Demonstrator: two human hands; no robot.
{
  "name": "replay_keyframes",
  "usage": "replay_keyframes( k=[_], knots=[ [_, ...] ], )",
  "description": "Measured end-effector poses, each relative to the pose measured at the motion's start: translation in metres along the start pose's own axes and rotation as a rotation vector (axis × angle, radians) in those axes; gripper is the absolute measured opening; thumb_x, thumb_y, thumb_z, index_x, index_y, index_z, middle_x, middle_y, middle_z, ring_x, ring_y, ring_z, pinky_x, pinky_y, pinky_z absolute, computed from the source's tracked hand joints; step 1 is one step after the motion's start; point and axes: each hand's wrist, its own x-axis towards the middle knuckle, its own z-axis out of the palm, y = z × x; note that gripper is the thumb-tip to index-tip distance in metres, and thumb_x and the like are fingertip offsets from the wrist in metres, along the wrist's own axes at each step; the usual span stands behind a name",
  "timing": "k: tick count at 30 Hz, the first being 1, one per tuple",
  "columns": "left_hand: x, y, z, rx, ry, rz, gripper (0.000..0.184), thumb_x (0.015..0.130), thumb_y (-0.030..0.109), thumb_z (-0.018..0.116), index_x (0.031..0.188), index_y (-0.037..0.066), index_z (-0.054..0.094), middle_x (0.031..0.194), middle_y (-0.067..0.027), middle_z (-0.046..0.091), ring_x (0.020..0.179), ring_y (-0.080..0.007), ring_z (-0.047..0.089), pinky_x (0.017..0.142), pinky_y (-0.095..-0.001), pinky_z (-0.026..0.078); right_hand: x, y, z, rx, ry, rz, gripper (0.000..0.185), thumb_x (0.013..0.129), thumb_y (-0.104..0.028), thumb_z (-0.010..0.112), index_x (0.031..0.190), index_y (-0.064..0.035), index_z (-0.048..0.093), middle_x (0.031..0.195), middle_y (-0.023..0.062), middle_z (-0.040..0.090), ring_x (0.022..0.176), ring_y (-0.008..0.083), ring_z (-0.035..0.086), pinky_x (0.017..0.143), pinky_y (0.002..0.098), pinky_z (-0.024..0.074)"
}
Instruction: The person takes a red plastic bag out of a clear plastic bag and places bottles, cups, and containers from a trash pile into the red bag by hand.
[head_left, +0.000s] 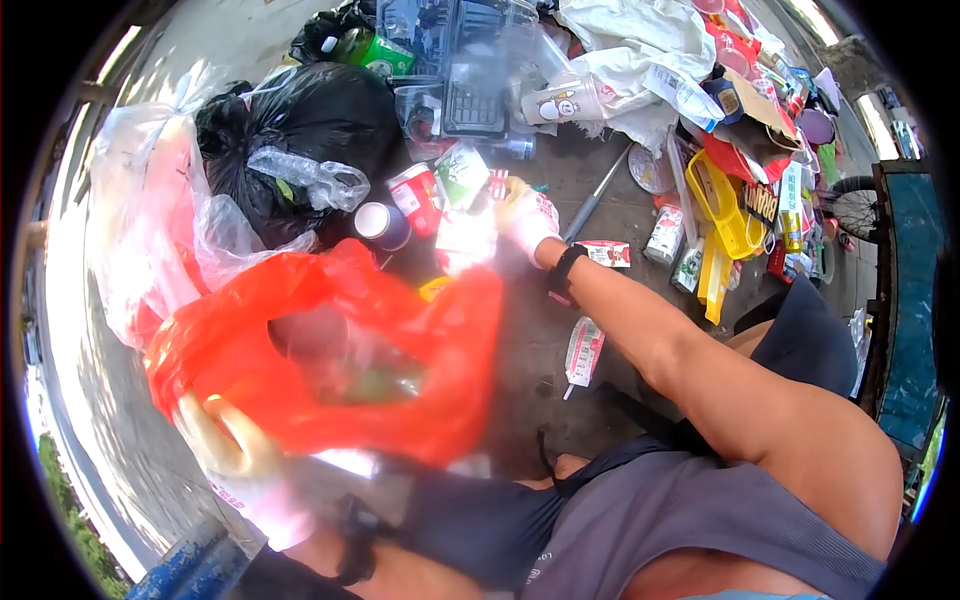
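My left hand (235,450), in a pale glove, has its fingers closed on the rim of a red plastic bag (390,430) at the lower left. The bag gapes open, blurred by motion, with clear and greenish items inside. My right hand (525,215), also gloved, is at the upper middle, its fingers bent beside a whitish pink item (466,235); whether it grips that item is unclear. Left of it lie a red and white cup (415,198), a green and white carton (460,175) and a paper cup (383,226).
A black bag (300,130) and a clear bag (145,210) stand at the left. Plastic trays (478,90) lie at the top. Mixed waste with a yellow basket (722,205) is heaped at the right. A small carton (583,350) lies near my right forearm.
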Motion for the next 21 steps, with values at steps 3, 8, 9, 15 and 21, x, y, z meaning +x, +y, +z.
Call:
replay_keyframes(
  k=[3,8,9,15,21],
  knots=[
    [0.000,-0.003,0.001,0.033,0.007,0.004,0.047,0.108,0.003,0.053,0.154,-0.004,0.051,0.150,-0.0298,0.059,0.134,-0.0469,0.059,0.113,-0.0459,0.046,-0.041,-0.002,0.031,0.072,-0.358,-0.240,0.035,0.098,-0.028,0.063,0.130,-0.0191,0.074,0.115,0.0173,0.079,0.110,0.0365,0.075,0.096,0.0478,0.0571],
    [-0.004,-0.012,0.004,0.095,0.030,0.013,0.047,0.108,0.002,0.052,0.155,-0.004,0.050,0.151,-0.0309,0.057,0.136,-0.0484,0.057,0.115,-0.0452,0.044,-0.032,-0.025,-0.005,-0.182,-0.165,-0.340,0.022,0.097,-0.016,0.058,0.107,-0.0118,0.077,0.107,0.0183,0.078,0.104,0.0389,0.075,0.089,0.0501,0.0579],
    [-0.005,-0.014,0.004,0.109,0.017,-0.002,0.047,0.108,0.002,0.052,0.155,-0.004,0.050,0.151,-0.0311,0.057,0.136,-0.0486,0.056,0.115,-0.0451,0.044,-0.012,-0.024,-0.011,-0.214,0.000,-0.375,0.022,0.097,-0.016,0.059,0.109,-0.0103,0.077,0.106,0.0191,0.078,0.103,0.0404,0.074,0.089,0.0507,0.0581],
    [-0.004,-0.005,0.000,0.107,-0.020,-0.035,0.047,0.108,0.001,0.051,0.154,-0.006,0.050,0.150,-0.0318,0.057,0.135,-0.0488,0.056,0.115,-0.0449,0.044,0.095,-0.004,-0.026,-0.661,0.115,-0.507,0.046,0.097,-0.016,0.060,0.143,-0.0098,0.061,0.136,0.0184,0.069,0.129,0.0372,0.066,0.109,0.0576,0.0493],
    [-0.006,-0.010,0.006,0.108,-0.029,-0.052,0.046,0.109,0.004,0.052,0.154,-0.006,0.050,0.149,-0.0312,0.057,0.134,-0.0477,0.057,0.115,-0.0448,0.044,0.123,-0.001,-0.035,-0.675,0.050,-0.445,0.058,0.098,-0.031,0.068,0.151,-0.0116,0.056,0.140,0.0201,0.068,0.131,0.0394,0.066,0.107,0.0518,0.0535]
  ],
)
